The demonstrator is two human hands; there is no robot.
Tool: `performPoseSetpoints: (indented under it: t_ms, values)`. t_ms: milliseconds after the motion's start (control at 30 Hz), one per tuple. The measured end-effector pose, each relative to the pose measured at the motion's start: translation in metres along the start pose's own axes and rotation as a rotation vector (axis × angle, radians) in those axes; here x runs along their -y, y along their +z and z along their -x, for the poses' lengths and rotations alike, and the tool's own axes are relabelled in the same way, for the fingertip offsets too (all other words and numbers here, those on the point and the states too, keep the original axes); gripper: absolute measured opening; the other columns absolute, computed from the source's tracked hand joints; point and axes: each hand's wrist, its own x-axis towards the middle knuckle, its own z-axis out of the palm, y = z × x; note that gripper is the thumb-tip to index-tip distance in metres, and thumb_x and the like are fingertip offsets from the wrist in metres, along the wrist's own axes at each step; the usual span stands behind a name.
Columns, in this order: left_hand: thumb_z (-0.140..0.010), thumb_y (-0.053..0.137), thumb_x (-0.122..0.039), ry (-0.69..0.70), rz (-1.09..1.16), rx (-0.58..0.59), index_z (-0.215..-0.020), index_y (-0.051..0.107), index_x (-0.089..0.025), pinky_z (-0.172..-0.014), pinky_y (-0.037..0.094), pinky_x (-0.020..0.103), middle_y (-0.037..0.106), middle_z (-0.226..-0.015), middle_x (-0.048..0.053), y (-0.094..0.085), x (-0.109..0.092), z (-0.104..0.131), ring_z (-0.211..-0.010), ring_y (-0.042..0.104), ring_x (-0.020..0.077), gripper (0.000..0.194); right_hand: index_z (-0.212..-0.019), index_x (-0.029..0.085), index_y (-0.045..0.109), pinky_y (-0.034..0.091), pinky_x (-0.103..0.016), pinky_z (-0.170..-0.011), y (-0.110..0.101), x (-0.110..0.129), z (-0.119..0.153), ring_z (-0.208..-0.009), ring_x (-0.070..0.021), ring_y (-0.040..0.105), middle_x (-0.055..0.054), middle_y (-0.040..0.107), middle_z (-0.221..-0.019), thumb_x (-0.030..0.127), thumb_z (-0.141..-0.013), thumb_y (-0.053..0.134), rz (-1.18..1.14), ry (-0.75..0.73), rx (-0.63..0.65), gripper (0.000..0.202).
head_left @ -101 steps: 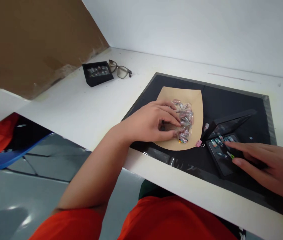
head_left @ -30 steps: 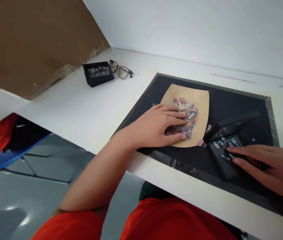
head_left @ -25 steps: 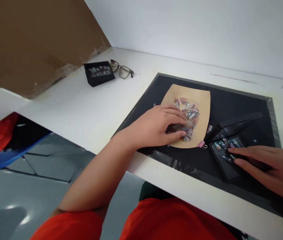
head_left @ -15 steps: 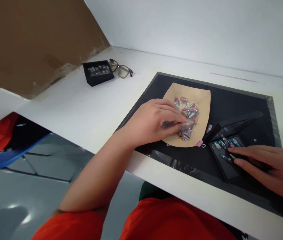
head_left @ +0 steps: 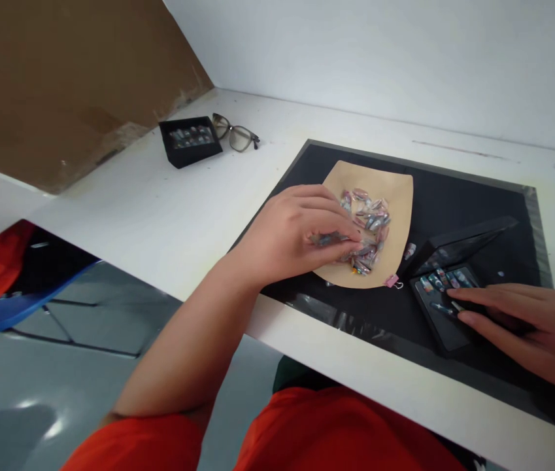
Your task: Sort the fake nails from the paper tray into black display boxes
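My left hand [head_left: 301, 229] is closed over the beige paper sheet [head_left: 397, 196], thumb and fingers pinched together. Shiny bits that look like press-on nails show inside its curl. Beneath its fingertips lies a pile of pink and silvery press-on nails [head_left: 378, 219]. At the right, my right hand [head_left: 527, 324] pinches one small press-on nail [head_left: 456, 306] between thumb and forefinger, just above an open black box [head_left: 448, 337]. Several teal and patterned nails [head_left: 437, 282] lie in a row in that box, with another one below them. Its hinged lid [head_left: 468, 245] stands raised.
A black mat [head_left: 478, 190] lies under the sheet and box. A pink binder clip [head_left: 391, 281] grips the sheet's corner, near a loose nail [head_left: 409, 251]. Farther left are another black nail box [head_left: 191, 142] and eyeglasses [head_left: 236, 134], beside a brown board [head_left: 85, 85].
My left hand has moved slightly left and up over the pile, its fingers still pinched. My right hand stays at the box with the nail between its fingertips.
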Motion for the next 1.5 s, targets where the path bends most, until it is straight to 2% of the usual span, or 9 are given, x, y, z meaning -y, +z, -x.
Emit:
performPoseSetpoints:
  t_ms: [267, 433, 533, 600, 733, 900, 1167, 1367, 1500]
  values:
    - [-0.107, 0.074, -0.034, -0.047, -0.070, -0.010, -0.100, 0.089, -0.027, -0.092, 0.064, 0.036, 0.091, -0.097, 0.001, 0.004, 0.001, 0.001, -0.096, 0.083, 0.0215, 0.017, -0.128, 0.035, 0.087, 0.059, -0.028, -0.049, 0.003, -0.002, 0.002, -0.060, -0.0195, 0.079, -0.001, 0.088, -0.087, 0.050, -0.111, 0.067, 0.005, 0.005, 0.004, 0.030]
    - [-0.101, 0.071, -0.030, -0.163, -0.087, 0.114, -0.111, 0.088, -0.027, -0.105, 0.062, 0.042, 0.090, -0.114, 0.003, 0.006, -0.001, 0.001, -0.112, 0.082, 0.0258, 0.019, -0.129, 0.036, 0.087, 0.058, -0.028, -0.047, 0.002, -0.002, 0.002, -0.056, -0.0183, 0.077, 0.000, 0.086, -0.083, 0.051, -0.111, 0.066, 0.007, 0.020, 0.016, 0.032]
    - [-0.105, 0.070, -0.036, -0.141, -0.049, 0.216, -0.125, 0.088, -0.028, -0.125, 0.055, 0.047, 0.085, -0.138, 0.005, 0.007, -0.002, 0.001, -0.139, 0.074, 0.0306, 0.028, -0.127, 0.035, 0.087, 0.058, -0.027, -0.046, 0.001, 0.000, 0.001, -0.056, -0.0176, 0.077, 0.000, 0.086, -0.083, 0.052, -0.112, 0.065, 0.017, 0.006, 0.013, 0.032]
    - [-0.108, 0.069, -0.042, -0.128, -0.032, 0.306, -0.130, 0.087, -0.028, -0.131, 0.051, 0.051, 0.082, -0.147, 0.005, 0.009, -0.003, 0.000, -0.154, 0.066, 0.0341, 0.032, -0.127, 0.034, 0.087, 0.059, -0.027, -0.046, 0.001, 0.000, 0.001, -0.056, -0.0177, 0.077, 0.000, 0.087, -0.084, 0.052, -0.112, 0.065, 0.016, 0.004, 0.007, 0.032]
    - [-0.109, 0.069, -0.038, -0.142, -0.015, 0.381, -0.126, 0.088, -0.025, -0.130, 0.054, 0.054, 0.085, -0.141, 0.005, 0.010, -0.005, -0.002, -0.151, 0.069, 0.0331, 0.029, -0.127, 0.036, 0.088, 0.058, -0.027, -0.046, 0.002, -0.001, 0.002, -0.056, -0.0181, 0.077, -0.001, 0.088, -0.086, 0.051, -0.111, 0.066, 0.005, 0.025, 0.016, 0.031]
    - [-0.105, 0.071, -0.025, -0.102, 0.002, 0.321, -0.116, 0.090, -0.024, -0.123, 0.061, 0.045, 0.089, -0.130, 0.004, 0.011, -0.003, -0.002, -0.134, 0.080, 0.0277, 0.022, -0.126, 0.036, 0.089, 0.059, -0.027, -0.046, 0.002, -0.003, 0.001, -0.057, -0.0192, 0.078, -0.002, 0.088, -0.087, 0.054, -0.110, 0.067, -0.021, 0.048, 0.032, 0.032]
    - [-0.101, 0.073, -0.022, -0.144, -0.140, 0.103, -0.106, 0.090, -0.027, -0.098, 0.066, 0.040, 0.091, -0.109, 0.002, 0.011, 0.001, 0.003, -0.111, 0.085, 0.0267, 0.018, -0.124, 0.035, 0.088, 0.057, -0.025, -0.045, 0.003, 0.001, 0.001, -0.054, -0.0165, 0.076, 0.000, 0.087, -0.084, 0.055, -0.112, 0.065, -0.013, 0.038, 0.018, 0.033]
    - [-0.100, 0.071, -0.023, -0.283, 0.058, 0.014, -0.130, 0.082, -0.026, -0.095, 0.066, 0.036, 0.088, -0.113, 0.004, 0.009, -0.010, 0.001, -0.107, 0.082, 0.0219, 0.032, -0.123, 0.035, 0.087, 0.054, -0.027, -0.045, 0.009, 0.006, 0.005, -0.053, -0.0160, 0.073, 0.000, 0.085, -0.083, 0.059, -0.114, 0.059, 0.014, 0.078, -0.050, 0.038]
    - [-0.096, 0.075, -0.022, -0.368, 0.133, -0.077, -0.133, 0.078, -0.023, -0.090, 0.066, 0.034, 0.086, -0.105, 0.002, 0.011, -0.013, 0.000, -0.097, 0.080, 0.0187, 0.037, -0.125, 0.034, 0.087, 0.055, -0.028, -0.047, 0.011, 0.005, 0.007, -0.055, -0.0166, 0.073, -0.001, 0.084, -0.082, 0.058, -0.115, 0.058, 0.012, 0.079, -0.035, 0.038]
